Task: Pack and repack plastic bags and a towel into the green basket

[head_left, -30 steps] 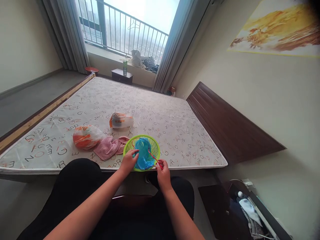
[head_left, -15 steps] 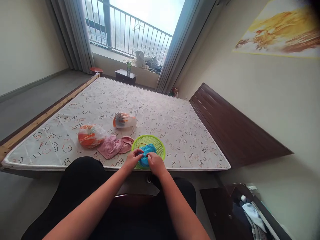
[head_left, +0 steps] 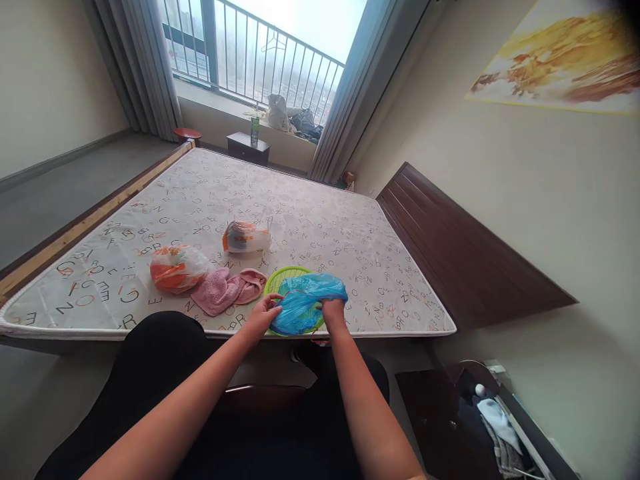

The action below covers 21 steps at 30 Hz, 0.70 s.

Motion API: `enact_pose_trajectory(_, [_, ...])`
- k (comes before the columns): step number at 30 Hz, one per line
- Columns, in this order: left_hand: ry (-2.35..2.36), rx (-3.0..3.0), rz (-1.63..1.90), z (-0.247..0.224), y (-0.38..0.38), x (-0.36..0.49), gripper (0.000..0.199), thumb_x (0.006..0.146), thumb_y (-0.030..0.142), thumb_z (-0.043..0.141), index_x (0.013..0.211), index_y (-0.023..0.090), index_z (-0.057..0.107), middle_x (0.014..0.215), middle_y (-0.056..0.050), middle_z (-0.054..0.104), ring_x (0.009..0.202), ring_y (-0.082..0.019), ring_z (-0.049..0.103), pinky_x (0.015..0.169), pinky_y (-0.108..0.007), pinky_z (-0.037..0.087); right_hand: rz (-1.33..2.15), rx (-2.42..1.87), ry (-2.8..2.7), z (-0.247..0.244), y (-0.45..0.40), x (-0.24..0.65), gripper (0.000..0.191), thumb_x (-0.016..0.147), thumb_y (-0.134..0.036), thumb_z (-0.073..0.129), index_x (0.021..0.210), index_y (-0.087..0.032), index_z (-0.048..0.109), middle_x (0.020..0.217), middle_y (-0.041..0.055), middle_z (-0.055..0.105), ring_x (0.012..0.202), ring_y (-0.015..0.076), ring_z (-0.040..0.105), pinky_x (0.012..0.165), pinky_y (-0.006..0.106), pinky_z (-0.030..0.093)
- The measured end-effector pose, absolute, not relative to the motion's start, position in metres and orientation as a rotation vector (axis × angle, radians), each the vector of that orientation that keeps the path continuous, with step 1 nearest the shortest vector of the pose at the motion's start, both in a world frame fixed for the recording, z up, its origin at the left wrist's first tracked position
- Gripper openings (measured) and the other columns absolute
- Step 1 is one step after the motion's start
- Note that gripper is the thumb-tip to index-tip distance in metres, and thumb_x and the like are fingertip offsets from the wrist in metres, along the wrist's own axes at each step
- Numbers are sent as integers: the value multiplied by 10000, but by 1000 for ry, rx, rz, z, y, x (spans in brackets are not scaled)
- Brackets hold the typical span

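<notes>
step: looks like spreading the blue plastic bag (head_left: 299, 309), 12 o'clock, over the green basket (head_left: 273, 283) | left hand (head_left: 263, 315), basket's 9 o'clock: thumb and fingers nearly together, pinching film | right hand (head_left: 334, 312), 3 o'clock: fingers partly hidden, can't tell how closed | next move prob calls for holding the edges apart

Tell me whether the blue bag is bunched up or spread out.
Mostly spread out: the blue bag stretches between the left hand and right hand, covering much of the green basket.
</notes>
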<state>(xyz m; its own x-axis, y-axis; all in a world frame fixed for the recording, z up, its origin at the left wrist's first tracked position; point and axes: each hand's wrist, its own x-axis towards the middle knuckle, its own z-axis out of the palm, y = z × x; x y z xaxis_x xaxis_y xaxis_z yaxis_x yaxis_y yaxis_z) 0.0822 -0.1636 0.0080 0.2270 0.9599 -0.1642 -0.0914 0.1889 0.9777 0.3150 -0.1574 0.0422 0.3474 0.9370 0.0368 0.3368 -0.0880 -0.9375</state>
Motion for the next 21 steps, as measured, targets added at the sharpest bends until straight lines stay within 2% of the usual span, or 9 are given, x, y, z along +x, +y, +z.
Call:
enact_pose_trajectory(3, [1158,1169,946,6,-161,75,556,725,430,689,1206,166,595,765,21,616,691,-154,592,661,-265,462,806,-1575,-1060,53,-163,331,478,813,-415,555,1204,-157,652,1205,122,718,1041,270,675,837,350,560])
enact_pose_trajectory(6, [1241,1321,881,12,-158,63,577,702,364,713,1235,170,608,789,23,617,690,-156,596,679,-278,476,724,-1663,-1093,56,-173,346,427,776,-430,601,1067,-138,712,1124,125,750,1076,303,658,935,385,521])
enact_pose_trajectory(9, [1222,1447,821,22,-155,51,501,695,350,727,1166,191,664,809,17,624,708,-162,590,681,-277,466,714,-1796,-1056,52,-183,356,454,773,-471,613,1065,-142,726,1105,124,762,1095,323,659,957,397,506])
enact_pose_trajectory(12, [1188,1467,782,28,-151,45,333,707,405,722,957,184,708,782,-6,657,755,-193,598,690,-284,457,696,-1896,-1011,45,-190,358,472,770,-508,609,1047,-147,737,1085,127,769,1101,331,667,931,385,517])
enact_pose_trajectory(15, [1208,1420,808,25,-146,45,301,724,475,698,800,184,679,755,-12,671,755,-202,597,701,-293,459,717,-1908,-1003,35,-193,353,466,771,-522,610,1010,-147,749,1025,122,776,1061,326,689,894,374,528])
enact_pose_trajectory(19, [1260,1224,872,12,-144,50,383,718,558,664,796,185,626,671,19,605,669,-173,548,648,-284,444,787,-1901,-997,19,-194,340,459,758,-517,634,988,-139,755,957,117,779,962,323,718,813,370,551])
enact_pose_trajectory(21, [1232,1102,875,5,-144,52,450,702,615,658,815,183,609,658,27,586,636,-162,531,622,-280,441,791,-1893,-999,12,-192,333,476,743,-511,651,1026,-139,742,1009,135,776,982,316,720,819,365,559])
